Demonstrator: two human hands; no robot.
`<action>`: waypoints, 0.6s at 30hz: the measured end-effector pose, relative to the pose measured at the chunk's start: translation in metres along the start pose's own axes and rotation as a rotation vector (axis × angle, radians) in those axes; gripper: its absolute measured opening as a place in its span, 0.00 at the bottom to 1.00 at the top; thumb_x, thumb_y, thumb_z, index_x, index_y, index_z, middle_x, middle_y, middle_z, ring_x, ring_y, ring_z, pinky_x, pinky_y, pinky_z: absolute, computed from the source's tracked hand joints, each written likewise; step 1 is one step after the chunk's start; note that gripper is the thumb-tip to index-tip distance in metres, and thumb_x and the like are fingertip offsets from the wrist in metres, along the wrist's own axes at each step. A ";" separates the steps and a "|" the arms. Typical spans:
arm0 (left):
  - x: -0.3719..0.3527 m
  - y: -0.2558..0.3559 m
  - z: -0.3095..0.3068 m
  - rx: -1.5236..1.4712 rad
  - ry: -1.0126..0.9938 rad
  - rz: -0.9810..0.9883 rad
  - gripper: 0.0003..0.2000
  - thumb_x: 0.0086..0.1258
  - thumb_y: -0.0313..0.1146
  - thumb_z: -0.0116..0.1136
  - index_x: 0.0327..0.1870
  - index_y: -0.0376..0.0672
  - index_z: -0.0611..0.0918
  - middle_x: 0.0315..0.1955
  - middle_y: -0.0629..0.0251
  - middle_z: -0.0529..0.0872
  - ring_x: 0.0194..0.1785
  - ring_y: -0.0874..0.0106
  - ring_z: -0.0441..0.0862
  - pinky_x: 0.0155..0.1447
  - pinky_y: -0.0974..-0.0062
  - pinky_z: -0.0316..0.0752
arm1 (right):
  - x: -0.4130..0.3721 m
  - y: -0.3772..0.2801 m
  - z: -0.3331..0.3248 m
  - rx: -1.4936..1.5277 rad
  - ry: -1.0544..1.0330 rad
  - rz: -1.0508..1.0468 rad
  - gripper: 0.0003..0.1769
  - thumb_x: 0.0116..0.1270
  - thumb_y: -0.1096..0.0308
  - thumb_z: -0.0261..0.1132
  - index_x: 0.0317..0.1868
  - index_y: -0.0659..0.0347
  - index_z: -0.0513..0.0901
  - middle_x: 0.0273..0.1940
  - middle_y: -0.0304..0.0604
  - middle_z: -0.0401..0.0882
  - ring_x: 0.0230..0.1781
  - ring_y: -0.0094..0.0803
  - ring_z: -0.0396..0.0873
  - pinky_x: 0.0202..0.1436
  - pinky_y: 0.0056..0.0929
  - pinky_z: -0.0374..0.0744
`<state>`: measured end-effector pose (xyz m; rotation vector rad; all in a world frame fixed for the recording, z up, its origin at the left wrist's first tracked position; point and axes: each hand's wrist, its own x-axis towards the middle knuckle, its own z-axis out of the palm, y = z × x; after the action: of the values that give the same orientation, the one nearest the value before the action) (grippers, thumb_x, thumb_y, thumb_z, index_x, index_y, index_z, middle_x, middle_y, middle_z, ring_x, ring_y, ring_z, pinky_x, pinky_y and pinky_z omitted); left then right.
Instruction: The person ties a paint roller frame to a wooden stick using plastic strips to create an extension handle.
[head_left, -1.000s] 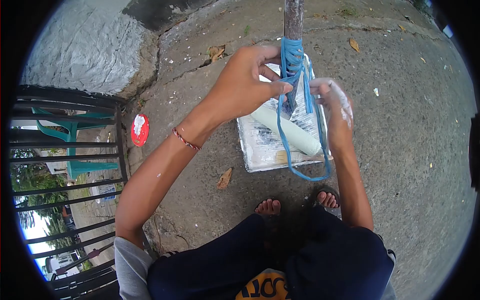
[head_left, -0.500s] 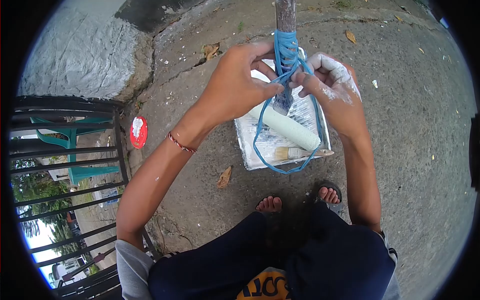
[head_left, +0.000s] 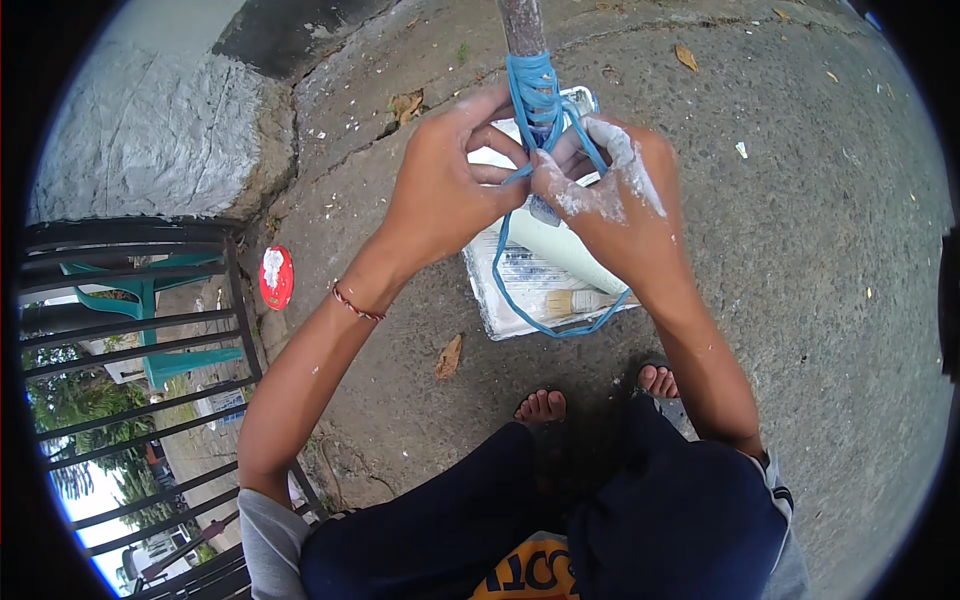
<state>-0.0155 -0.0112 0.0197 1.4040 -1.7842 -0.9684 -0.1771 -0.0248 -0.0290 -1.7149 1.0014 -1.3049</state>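
Blue plastic twine (head_left: 533, 85) is wound round the lower end of a pole (head_left: 522, 27), and a loose loop of it hangs down. My left hand (head_left: 455, 165) pinches a strand of the twine just left of the pole. On the other side my right hand (head_left: 615, 185), smeared with white paint, has its fingers closed on the twine too. Below the hands lies a white paint tray (head_left: 487, 305) with a ridged floor. A pale roller (head_left: 560, 247) rests across it, partly hidden by my right hand. Nearer me, a paintbrush (head_left: 575, 302) lies in the tray.
A red lid (head_left: 276, 278) with white paint on it lies on the concrete to the left. Beyond it stands a black barred gate (head_left: 140, 340) with a green plastic chair (head_left: 150, 300) behind. A rough grey wall base (head_left: 150, 140) is at upper left. Dry leaves (head_left: 449, 356) are scattered about.
Both hands and the twine-wrapped pole have shifted a little left. My right hand has turned and closed in over the twine, bringing the hands nearer together and covering part of the roller.
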 end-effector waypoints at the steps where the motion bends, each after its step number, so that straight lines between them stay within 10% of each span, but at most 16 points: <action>1: -0.001 -0.003 0.001 -0.001 -0.002 0.000 0.35 0.51 0.15 0.66 0.65 0.31 0.70 0.50 0.63 0.80 0.46 0.78 0.79 0.48 0.77 0.84 | -0.001 -0.002 -0.001 -0.006 -0.020 0.012 0.10 0.52 0.69 0.70 0.23 0.66 0.79 0.19 0.43 0.76 0.19 0.29 0.74 0.26 0.28 0.72; 12: -0.006 -0.010 0.001 0.131 -0.011 0.071 0.37 0.49 0.15 0.67 0.66 0.32 0.67 0.48 0.64 0.79 0.46 0.76 0.80 0.48 0.77 0.84 | -0.007 0.000 0.000 0.145 -0.049 0.059 0.11 0.52 0.68 0.72 0.28 0.64 0.78 0.21 0.39 0.75 0.22 0.23 0.73 0.28 0.25 0.72; 14: -0.006 -0.010 0.000 0.110 -0.021 0.043 0.38 0.49 0.15 0.67 0.66 0.32 0.66 0.49 0.63 0.78 0.46 0.76 0.80 0.48 0.77 0.84 | -0.005 0.002 0.002 -0.059 -0.023 -0.019 0.14 0.48 0.69 0.73 0.24 0.64 0.75 0.20 0.47 0.75 0.19 0.40 0.75 0.26 0.32 0.74; 18: -0.007 -0.009 0.000 0.035 -0.043 0.028 0.40 0.48 0.13 0.65 0.68 0.32 0.64 0.50 0.63 0.78 0.47 0.76 0.80 0.48 0.77 0.84 | -0.004 0.001 0.004 -0.112 0.032 -0.058 0.13 0.47 0.70 0.72 0.23 0.64 0.74 0.20 0.47 0.75 0.19 0.44 0.76 0.26 0.33 0.75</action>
<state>-0.0100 -0.0052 0.0116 1.3853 -1.8561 -0.9635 -0.1735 -0.0209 -0.0321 -1.8248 1.0682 -1.3390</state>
